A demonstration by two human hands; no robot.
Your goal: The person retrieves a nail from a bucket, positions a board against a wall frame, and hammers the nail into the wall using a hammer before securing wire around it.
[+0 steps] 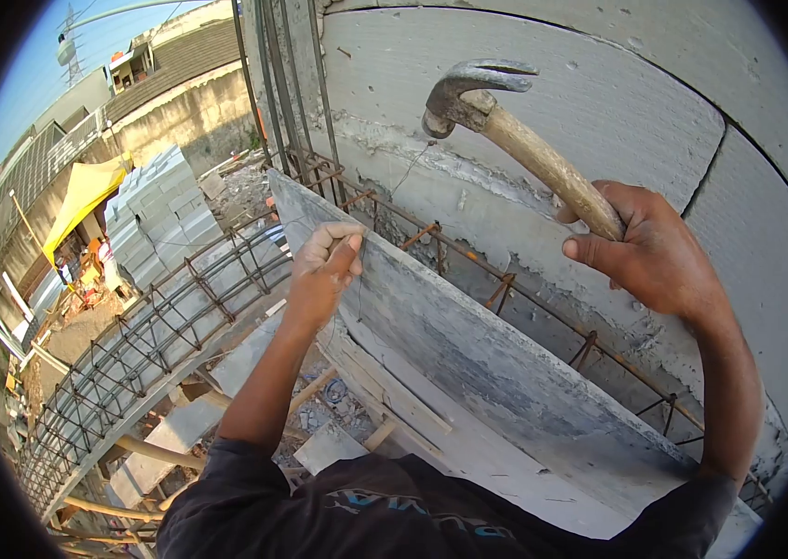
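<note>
In my right hand [659,247] is a claw hammer [543,158], gripped near the end of its wooden handle and raised in front of the block wall. Its metal head points up and left. My left hand [327,265] is closed at the top edge of a long grey board [496,349], near its far end. Whatever sits between those fingers is hidden; a thin wire hangs just below them. The board stands on edge alongside the wall. Between board and wall runs a cage of rusty reinforcing bars [455,247].
A grey block wall [524,84] rises close on the right. Upright rebar [282,93] stands at the far corner. To the left a curved rebar cage [156,321] lies over formwork and wooden poles [161,452]. Below are stacked blocks [161,200] and a yellow canopy [82,196].
</note>
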